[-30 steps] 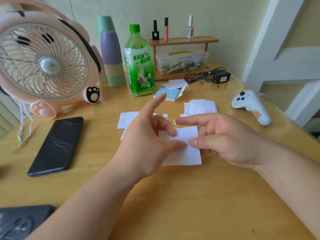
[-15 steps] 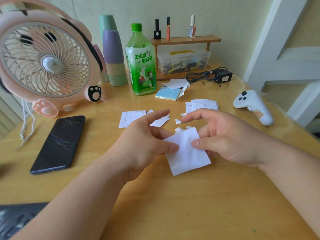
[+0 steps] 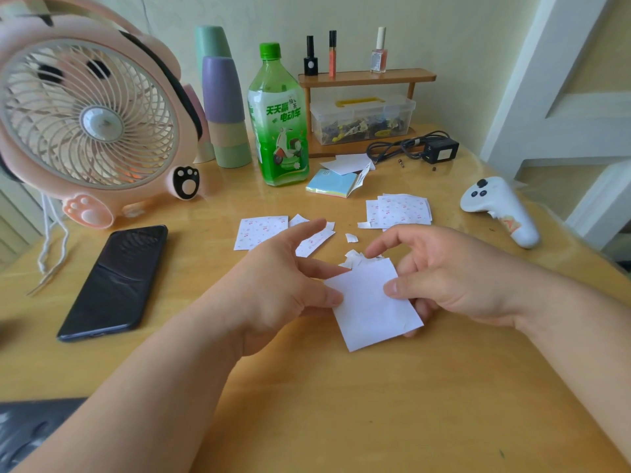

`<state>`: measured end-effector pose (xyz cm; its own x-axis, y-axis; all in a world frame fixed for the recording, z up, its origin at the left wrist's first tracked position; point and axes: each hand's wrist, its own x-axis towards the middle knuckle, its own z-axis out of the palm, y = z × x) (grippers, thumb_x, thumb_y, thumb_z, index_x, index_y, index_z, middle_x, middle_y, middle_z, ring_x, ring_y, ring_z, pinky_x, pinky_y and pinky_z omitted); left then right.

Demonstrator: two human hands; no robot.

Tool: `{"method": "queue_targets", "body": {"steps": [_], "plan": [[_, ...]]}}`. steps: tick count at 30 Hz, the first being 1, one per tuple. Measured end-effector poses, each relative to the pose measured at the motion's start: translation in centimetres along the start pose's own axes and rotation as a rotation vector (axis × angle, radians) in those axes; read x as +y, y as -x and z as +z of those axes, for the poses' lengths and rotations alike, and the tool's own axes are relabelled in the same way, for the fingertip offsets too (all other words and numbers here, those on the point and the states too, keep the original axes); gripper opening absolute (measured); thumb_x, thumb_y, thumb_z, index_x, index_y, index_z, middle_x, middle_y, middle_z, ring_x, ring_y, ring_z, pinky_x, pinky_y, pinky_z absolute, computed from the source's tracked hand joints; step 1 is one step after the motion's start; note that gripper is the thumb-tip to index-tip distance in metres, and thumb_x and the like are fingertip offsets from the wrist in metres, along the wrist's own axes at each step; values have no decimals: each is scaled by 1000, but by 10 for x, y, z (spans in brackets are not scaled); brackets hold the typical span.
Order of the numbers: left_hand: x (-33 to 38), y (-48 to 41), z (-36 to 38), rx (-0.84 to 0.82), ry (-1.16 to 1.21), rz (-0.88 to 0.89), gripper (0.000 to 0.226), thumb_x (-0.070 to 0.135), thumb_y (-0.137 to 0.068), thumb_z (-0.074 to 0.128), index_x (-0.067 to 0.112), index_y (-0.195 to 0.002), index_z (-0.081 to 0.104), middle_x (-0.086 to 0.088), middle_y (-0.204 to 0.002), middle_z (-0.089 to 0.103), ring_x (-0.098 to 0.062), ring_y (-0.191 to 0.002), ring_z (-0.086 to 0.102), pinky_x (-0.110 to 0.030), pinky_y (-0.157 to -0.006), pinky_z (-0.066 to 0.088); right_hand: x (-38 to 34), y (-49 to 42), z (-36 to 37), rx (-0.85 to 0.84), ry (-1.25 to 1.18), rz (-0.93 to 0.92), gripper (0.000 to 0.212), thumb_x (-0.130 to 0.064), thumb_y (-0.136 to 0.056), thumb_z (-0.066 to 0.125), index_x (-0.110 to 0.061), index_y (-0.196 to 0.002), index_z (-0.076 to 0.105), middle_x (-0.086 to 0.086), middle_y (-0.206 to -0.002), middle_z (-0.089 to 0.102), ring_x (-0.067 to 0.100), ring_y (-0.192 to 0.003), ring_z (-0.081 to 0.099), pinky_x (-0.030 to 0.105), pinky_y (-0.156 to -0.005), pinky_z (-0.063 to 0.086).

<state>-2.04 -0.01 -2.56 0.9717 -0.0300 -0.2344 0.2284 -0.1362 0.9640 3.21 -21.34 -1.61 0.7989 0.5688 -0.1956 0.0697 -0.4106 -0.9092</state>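
A small white paper piece [image 3: 370, 307] is held tilted just above the wooden table [image 3: 341, 404]. My left hand [image 3: 276, 285] pinches its left edge between thumb and curled fingers, with the index finger stretched out. My right hand [image 3: 454, 281] pinches its right edge, thumb on top and fingers underneath. The paper's top edge is ragged, with small torn scraps [image 3: 351, 259] at it. Patterned paper squares lie beyond: one [image 3: 261, 230] to the left, a stack [image 3: 399, 211] to the right.
A pink fan [image 3: 88, 121], stacked cups [image 3: 223, 107], a green bottle [image 3: 278, 121] and a shelf with a plastic box [image 3: 362, 119] line the back. A black phone [image 3: 114, 281] lies left, a white controller [image 3: 498, 211] right, a notepad [image 3: 333, 184] and a charger [image 3: 438, 150] behind.
The white paper rose off the table and turned, its lower corner now pointing toward me. Both hands kept their pinch; the left index finger lowered from pointing up.
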Motion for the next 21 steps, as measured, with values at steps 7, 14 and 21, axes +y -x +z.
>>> {"method": "queue_targets", "body": {"steps": [7, 14, 21], "plan": [[3, 3, -8, -24, -36, -10, 80, -19, -75, 68, 26, -139, 53, -7, -101, 79, -30, -96, 76, -44, -94, 58, 0, 2, -4, -49, 12, 39, 37, 11, -94, 57, -15, -120, 56, 8, -61, 67, 33, -54, 66, 27, -52, 49], [16, 2, -5, 363, 29, 188, 27, 9, -76, 87, 7, -95, 68, -11, -67, 75, -25, -59, 74, -38, -64, 63, 0, 3, 0, 36, 501, 0, 38, -25, -81, 82, -39, -108, 59, -8, -72, 66, 8, -56, 58, 31, -59, 51], [9, 7, 15, 424, -203, 234, 59, 55, -97, 53, 11, -58, 58, 0, -38, 45, -11, -35, 35, -17, -40, 33, -6, 8, -21, 385, 658, -33, 15, -45, -83, 76, -40, -91, 64, -15, -77, 61, 3, -58, 52, 30, -59, 46]]}}
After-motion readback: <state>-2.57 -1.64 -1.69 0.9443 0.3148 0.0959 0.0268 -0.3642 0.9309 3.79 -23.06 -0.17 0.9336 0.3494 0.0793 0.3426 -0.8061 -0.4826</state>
